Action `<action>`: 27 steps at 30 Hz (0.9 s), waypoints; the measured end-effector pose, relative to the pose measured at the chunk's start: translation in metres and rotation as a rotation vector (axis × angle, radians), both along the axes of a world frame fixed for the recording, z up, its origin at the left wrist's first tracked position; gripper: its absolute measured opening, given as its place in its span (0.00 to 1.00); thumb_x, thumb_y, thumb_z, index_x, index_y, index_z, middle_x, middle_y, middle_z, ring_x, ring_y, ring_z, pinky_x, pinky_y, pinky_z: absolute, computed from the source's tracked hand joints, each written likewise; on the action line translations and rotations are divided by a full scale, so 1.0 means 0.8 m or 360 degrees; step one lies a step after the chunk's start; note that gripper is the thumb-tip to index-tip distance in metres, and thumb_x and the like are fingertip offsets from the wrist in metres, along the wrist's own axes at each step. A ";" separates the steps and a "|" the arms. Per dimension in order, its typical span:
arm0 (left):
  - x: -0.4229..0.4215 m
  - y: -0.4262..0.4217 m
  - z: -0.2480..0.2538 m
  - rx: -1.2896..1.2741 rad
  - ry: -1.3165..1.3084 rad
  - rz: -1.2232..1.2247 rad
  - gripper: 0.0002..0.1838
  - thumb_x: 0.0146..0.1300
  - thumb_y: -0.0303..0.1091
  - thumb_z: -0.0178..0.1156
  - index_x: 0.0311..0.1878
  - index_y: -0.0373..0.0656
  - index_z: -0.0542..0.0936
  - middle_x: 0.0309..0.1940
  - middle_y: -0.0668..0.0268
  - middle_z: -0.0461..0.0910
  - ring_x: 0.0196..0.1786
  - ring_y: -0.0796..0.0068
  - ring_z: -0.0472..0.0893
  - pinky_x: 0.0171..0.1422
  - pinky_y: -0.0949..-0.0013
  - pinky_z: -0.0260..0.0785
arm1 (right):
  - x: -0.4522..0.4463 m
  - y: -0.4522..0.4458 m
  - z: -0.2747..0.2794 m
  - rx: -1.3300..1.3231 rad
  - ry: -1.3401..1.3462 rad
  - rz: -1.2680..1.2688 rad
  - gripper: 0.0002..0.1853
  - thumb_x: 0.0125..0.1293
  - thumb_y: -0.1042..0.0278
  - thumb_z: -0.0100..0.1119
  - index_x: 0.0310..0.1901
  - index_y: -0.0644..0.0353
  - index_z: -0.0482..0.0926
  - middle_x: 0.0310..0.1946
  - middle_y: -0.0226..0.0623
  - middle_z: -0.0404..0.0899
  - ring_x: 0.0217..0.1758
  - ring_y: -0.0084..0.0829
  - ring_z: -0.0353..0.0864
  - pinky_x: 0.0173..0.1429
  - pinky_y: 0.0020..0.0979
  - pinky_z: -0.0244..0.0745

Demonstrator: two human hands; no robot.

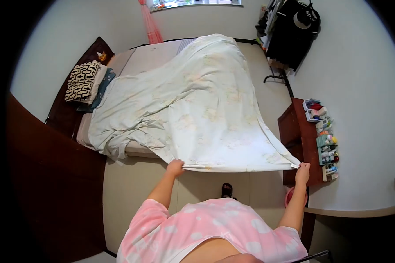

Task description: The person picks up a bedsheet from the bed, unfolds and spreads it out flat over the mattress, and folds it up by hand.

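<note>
A pale duvet cover (210, 105) with a faint floral print lies spread over the bed, wrinkled on the left and smoother on the right. Its near edge is lifted off the bed and stretched between my two hands above the floor. My left hand (175, 167) is closed on this edge near the middle of the view. Farther right, my right hand (303, 168) grips the corner, where a small white tag shows. The bare mattress (147, 61) is visible at the far left side, and one near corner of it shows under the cloth.
Folded pillows (84, 81) are stacked against the dark headboard (59, 111). To the right, a reddish-brown cabinet (309, 144) carries baskets of bottles, with a pink bin (289, 197) below it. A clothes rack with dark garments (289, 39) stands at the back right. Tiled floor (206, 193) lies before me.
</note>
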State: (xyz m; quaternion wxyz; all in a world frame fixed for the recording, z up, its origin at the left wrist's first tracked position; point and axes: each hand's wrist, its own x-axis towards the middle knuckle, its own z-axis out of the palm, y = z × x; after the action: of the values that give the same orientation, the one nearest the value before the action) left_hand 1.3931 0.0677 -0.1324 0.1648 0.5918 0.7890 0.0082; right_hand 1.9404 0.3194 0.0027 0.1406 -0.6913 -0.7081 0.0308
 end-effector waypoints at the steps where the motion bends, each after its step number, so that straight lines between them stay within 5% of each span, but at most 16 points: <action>1: -0.007 -0.016 -0.003 -0.0020 0.0030 0.0030 0.14 0.44 0.44 0.64 0.32 0.47 0.79 0.36 0.63 0.77 0.44 0.59 0.74 0.48 0.59 0.68 | 0.004 -0.011 -0.008 0.0017 0.0020 -0.0025 0.04 0.58 0.74 0.51 0.35 0.58 0.71 0.41 0.40 0.67 0.41 0.46 0.73 0.43 0.40 0.70; 6: -0.036 -0.090 -0.014 0.0005 0.0102 0.0181 0.13 0.45 0.46 0.62 0.30 0.48 0.80 0.36 0.64 0.77 0.48 0.61 0.72 0.50 0.58 0.66 | 0.027 -0.058 -0.029 0.0095 0.0027 -0.0218 0.05 0.58 0.74 0.50 0.37 0.60 0.72 0.40 0.43 0.69 0.41 0.48 0.73 0.44 0.41 0.69; 11: -0.031 -0.099 0.006 0.0188 -0.0141 0.0305 0.13 0.45 0.44 0.63 0.31 0.45 0.78 0.31 0.60 0.78 0.42 0.58 0.75 0.47 0.58 0.67 | 0.057 -0.093 -0.034 -0.0014 -0.0046 -0.0272 0.03 0.56 0.74 0.52 0.31 0.62 0.74 0.32 0.46 0.71 0.38 0.48 0.72 0.43 0.41 0.68; 14: -0.029 -0.106 0.025 0.0107 -0.0359 0.0508 0.13 0.47 0.41 0.62 0.31 0.43 0.77 0.31 0.56 0.78 0.39 0.55 0.77 0.43 0.57 0.68 | 0.080 -0.101 -0.054 -0.0040 -0.0093 0.0003 0.03 0.53 0.74 0.53 0.29 0.62 0.74 0.30 0.47 0.71 0.36 0.49 0.72 0.42 0.41 0.68; 25: -0.052 -0.179 0.011 0.0341 -0.0490 0.0658 0.09 0.52 0.36 0.59 0.37 0.48 0.80 0.32 0.57 0.80 0.38 0.58 0.79 0.42 0.62 0.70 | 0.082 -0.133 -0.044 -0.0178 -0.0026 -0.0472 0.14 0.61 0.63 0.43 0.40 0.62 0.75 0.41 0.52 0.72 0.44 0.48 0.74 0.47 0.40 0.68; 27: -0.048 -0.184 0.002 0.0313 -0.0565 0.0578 0.09 0.52 0.36 0.58 0.37 0.48 0.81 0.32 0.57 0.80 0.37 0.58 0.79 0.42 0.63 0.69 | 0.093 -0.132 -0.062 -0.0053 0.0791 -0.1009 0.19 0.61 0.58 0.42 0.38 0.68 0.74 0.43 0.54 0.72 0.47 0.52 0.72 0.51 0.42 0.65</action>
State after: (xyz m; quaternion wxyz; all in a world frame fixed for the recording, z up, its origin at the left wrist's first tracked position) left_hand 1.3546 -0.0792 -0.1312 0.2380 0.4432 0.8363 0.2179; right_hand 2.0147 0.2141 -0.0467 0.2987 -0.8492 -0.4035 0.1635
